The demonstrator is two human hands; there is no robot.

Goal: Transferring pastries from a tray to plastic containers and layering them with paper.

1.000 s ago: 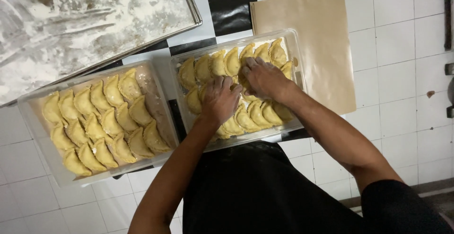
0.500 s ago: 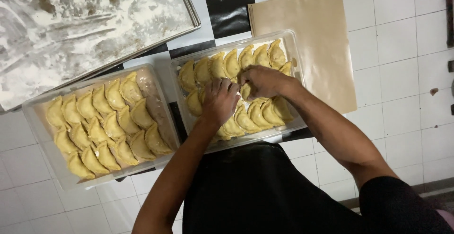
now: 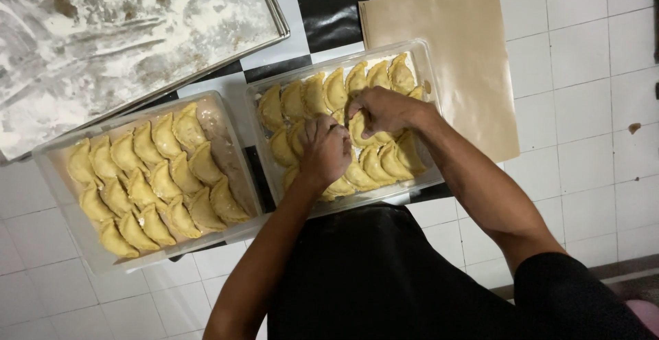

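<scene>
Two clear plastic containers hold rows of yellow crimped half-moon pastries. My left hand (image 3: 325,149) rests fingers-down on the pastries in the middle of the right container (image 3: 420,50). Close beside it, my right hand (image 3: 382,112) pinches a pastry (image 3: 360,131) in the same container, fingertips curled around its edge. The two hands nearly touch. The left container (image 3: 48,153) is packed with pastries (image 3: 159,175) and no hand is near it.
A large flour-dusted metal tray (image 3: 274,17) lies at the top left. A tan paper sheet (image 3: 467,51) lies right of the containers. Everything sits on a black-and-white checkered surface above a white tiled floor.
My right hand has drawn in toward the container's middle and curled onto a pastry. My left hand stayed on the pastries, shifting slightly.
</scene>
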